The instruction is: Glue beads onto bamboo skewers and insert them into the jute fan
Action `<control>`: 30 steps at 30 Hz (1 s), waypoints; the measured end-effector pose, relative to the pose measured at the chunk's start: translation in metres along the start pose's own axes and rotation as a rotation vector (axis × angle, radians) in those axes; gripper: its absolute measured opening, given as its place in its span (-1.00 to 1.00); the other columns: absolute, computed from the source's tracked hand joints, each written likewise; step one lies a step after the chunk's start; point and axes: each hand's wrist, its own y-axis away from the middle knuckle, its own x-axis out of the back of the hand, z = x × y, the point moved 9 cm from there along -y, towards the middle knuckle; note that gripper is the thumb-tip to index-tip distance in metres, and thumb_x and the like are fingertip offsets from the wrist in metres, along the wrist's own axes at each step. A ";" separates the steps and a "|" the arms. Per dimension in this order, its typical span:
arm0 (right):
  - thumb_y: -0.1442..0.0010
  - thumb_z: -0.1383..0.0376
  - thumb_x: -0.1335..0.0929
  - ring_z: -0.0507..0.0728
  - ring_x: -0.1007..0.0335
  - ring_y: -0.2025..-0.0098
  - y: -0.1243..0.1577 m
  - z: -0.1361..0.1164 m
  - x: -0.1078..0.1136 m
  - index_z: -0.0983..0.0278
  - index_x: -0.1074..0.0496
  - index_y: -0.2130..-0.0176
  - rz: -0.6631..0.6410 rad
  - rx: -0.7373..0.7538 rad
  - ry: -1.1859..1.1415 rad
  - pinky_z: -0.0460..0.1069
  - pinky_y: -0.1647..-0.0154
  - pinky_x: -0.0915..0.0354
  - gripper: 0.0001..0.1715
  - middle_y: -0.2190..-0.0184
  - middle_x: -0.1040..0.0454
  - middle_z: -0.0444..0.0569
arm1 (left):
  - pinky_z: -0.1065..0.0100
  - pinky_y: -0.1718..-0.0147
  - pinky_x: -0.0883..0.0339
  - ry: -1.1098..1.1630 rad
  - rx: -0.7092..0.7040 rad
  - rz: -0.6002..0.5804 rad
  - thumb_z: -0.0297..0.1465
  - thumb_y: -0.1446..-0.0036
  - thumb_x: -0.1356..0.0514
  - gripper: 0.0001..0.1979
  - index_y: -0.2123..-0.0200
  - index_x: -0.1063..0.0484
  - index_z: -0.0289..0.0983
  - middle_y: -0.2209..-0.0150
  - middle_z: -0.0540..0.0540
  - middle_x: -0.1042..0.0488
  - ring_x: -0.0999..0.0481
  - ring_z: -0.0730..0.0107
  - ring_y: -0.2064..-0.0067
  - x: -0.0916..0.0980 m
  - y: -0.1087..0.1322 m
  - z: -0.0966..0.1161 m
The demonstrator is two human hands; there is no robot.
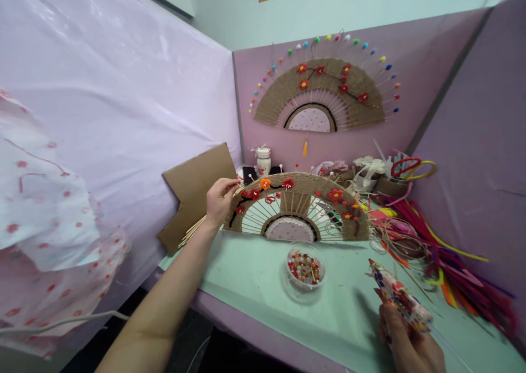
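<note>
Head view: any print on the white bottle [263, 164] is too small to read. Left of a bowl [323, 270] of beads [304, 268], bare tabletop [246, 266] runs from its front edge to an upright half-round twine fan [293, 204] with red flowers [288, 183]. The left hand's [219, 200] fingers bunch by the fan's upper-left rim; whether they grip, I cannot tell. The right hand's [406, 340] grip a floral-patterned glue gun [405, 300].

No readable text, no legible labels, numbers, brands or signs
</note>
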 end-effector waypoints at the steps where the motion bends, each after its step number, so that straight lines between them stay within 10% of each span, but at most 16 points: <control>1: 0.02 -0.34 -0.30 0.20 -0.33 0.50 0.000 -0.001 0.001 0.19 -0.35 0.61 0.004 0.002 0.017 0.02 0.50 -0.28 -0.31 0.64 -0.42 -0.01 | 0.29 0.13 -0.39 0.001 -0.004 0.001 -0.36 -0.15 -0.23 -0.88 0.28 -0.58 -0.19 0.26 -0.07 -0.57 -0.51 0.34 0.21 0.000 0.000 0.000; 30: 0.01 -0.42 -0.23 0.17 -0.31 0.51 0.002 -0.009 0.002 0.21 -0.38 0.63 -0.006 0.061 0.065 0.00 0.48 -0.28 -0.21 0.65 -0.42 -0.02 | 0.30 0.16 -0.39 0.016 0.011 -0.002 -0.39 -0.13 -0.23 -0.89 0.30 -0.58 -0.21 0.27 -0.07 -0.59 -0.52 0.36 0.24 -0.004 -0.005 -0.002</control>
